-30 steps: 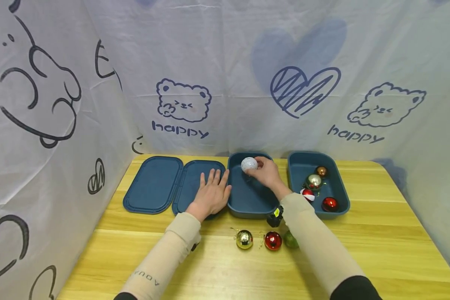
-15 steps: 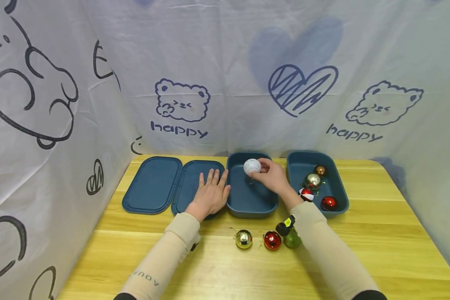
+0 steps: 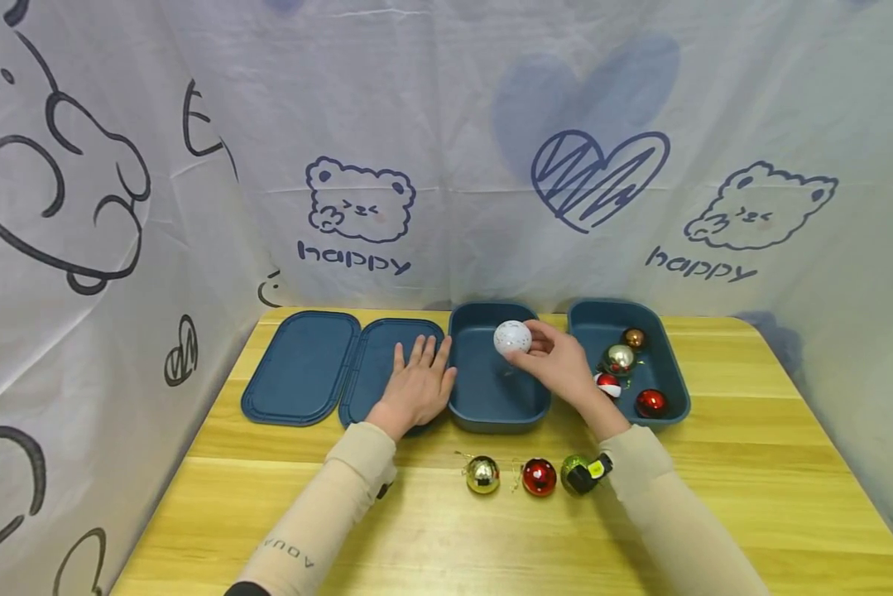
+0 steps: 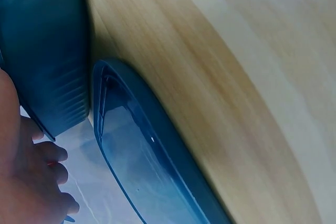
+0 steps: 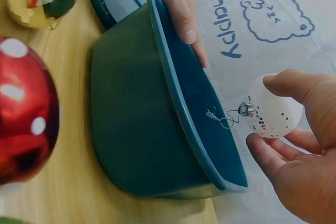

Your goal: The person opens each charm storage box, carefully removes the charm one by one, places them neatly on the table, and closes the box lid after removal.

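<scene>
A white speckled Christmas ball [image 3: 512, 338] is pinched between thumb and fingers of my right hand [image 3: 560, 362], above the middle blue box [image 3: 483, 397]. In the right wrist view the ball [image 5: 273, 109] shows its silver cap and a thin hanging string, with the box rim [image 5: 173, 90] just beside it. My left hand [image 3: 414, 389] lies with fingers spread on the blue lid [image 3: 375, 364] left of that box. Its fingertips reach close to the box's left edge; whether they touch it I cannot tell.
The right blue box [image 3: 673, 364] holds several balls, among them a red one [image 3: 650, 403] and a silver one [image 3: 619, 359]. Gold [image 3: 482, 474], red [image 3: 539, 477] and green [image 3: 573, 472] balls lie in front. Another lid [image 3: 302, 368] lies far left. A printed curtain [image 3: 476, 165] stands behind.
My right hand has moved slightly to the right and toward me with the white ball, still over the middle box. The left hand has stayed in place.
</scene>
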{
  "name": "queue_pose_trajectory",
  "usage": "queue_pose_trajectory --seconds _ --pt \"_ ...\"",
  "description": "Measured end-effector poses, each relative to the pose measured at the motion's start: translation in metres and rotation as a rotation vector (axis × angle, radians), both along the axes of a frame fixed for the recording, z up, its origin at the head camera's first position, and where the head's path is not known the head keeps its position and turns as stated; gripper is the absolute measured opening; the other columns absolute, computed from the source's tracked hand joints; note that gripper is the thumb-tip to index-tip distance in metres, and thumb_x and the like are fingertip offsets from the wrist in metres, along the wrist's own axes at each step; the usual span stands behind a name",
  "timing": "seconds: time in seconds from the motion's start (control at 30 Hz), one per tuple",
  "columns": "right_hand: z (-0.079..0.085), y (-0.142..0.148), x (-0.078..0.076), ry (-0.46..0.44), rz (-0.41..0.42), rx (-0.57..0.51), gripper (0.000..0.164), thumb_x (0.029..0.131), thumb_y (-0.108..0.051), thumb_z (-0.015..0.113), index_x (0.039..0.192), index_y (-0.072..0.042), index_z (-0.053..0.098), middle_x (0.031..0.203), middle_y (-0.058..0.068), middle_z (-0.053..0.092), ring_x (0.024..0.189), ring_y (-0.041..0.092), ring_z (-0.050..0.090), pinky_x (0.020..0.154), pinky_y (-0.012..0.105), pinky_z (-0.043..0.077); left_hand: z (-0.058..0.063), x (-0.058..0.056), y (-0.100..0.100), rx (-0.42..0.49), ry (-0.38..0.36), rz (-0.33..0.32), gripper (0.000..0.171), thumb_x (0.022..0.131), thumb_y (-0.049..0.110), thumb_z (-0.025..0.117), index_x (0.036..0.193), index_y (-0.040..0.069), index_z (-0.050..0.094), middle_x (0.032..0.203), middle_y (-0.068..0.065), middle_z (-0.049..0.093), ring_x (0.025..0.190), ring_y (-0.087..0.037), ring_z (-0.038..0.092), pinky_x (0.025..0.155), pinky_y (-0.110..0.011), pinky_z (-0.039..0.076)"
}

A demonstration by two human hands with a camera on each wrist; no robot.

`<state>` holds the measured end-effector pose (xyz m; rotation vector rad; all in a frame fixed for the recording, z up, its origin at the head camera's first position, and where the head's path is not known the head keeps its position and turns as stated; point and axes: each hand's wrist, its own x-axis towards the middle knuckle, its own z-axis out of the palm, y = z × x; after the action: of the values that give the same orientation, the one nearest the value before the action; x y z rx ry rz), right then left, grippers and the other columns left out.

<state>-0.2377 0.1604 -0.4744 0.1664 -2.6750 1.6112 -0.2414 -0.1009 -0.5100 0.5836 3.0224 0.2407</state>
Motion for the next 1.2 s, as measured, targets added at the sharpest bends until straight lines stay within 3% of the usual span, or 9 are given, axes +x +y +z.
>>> queue_pose_trajectory --seconds 0.33,0.63,0.73,0.93,1.2 --pt "0.003 0.024 0.020 0.012 -0.031 -0.087 0.071 0.092 -0.021 0.084 0.153 -0.002 0.052 0.136 0.025 0.066 0.123 0.034 0.069 0.089 0.015 0.058 -0.003 -0.002 -0.001 0.008 0.007 -0.007 0.065 0.116 0.047 0.021 0.172 0.017 0.010 0.176 -0.020 0.019 0.165 -0.039 0.013 0.131 -0.065 0.006" --pt "0.003 0.048 0.039 0.022 -0.069 -0.074 0.070 0.093 -0.022 0.084 0.152 -0.002 0.053 0.136 0.025 0.065 0.124 0.035 0.068 0.087 0.009 0.055 -0.004 -0.002 -0.001 0.005 0.004 -0.002 0.064 0.116 0.047 0.020 0.172 0.017 0.010 0.176 -0.019 0.018 0.165 -0.038 0.011 0.132 -0.065 0.005" --pt "0.003 0.054 0.046 0.028 -0.074 -0.062 0.070 0.093 -0.024 0.083 0.152 -0.002 0.053 0.136 0.026 0.065 0.120 0.026 0.070 0.087 0.009 0.055 -0.004 -0.002 0.000 -0.001 0.008 -0.003 0.064 0.116 0.047 0.020 0.172 0.017 0.011 0.176 -0.019 0.018 0.165 -0.038 0.011 0.132 -0.065 0.006" --pt "0.000 0.067 0.059 0.031 -0.081 -0.060 0.069 0.094 -0.023 0.083 0.152 0.000 0.053 0.136 0.026 0.065 0.102 -0.010 0.064 0.087 0.009 0.055 -0.002 -0.001 0.000 -0.009 0.003 -0.002 0.064 0.116 0.046 0.020 0.172 0.017 0.011 0.176 -0.019 0.018 0.165 -0.038 0.012 0.132 -0.065 0.006" --pt "-0.006 0.082 0.077 0.028 -0.099 -0.024 0.070 0.094 -0.024 0.083 0.152 0.002 0.053 0.137 0.028 0.066 0.098 -0.019 0.062 0.086 0.008 0.055 -0.003 -0.001 0.001 -0.012 0.008 -0.002 0.064 0.116 0.046 0.020 0.172 0.016 0.012 0.176 -0.019 0.019 0.165 -0.038 0.013 0.131 -0.065 0.007"
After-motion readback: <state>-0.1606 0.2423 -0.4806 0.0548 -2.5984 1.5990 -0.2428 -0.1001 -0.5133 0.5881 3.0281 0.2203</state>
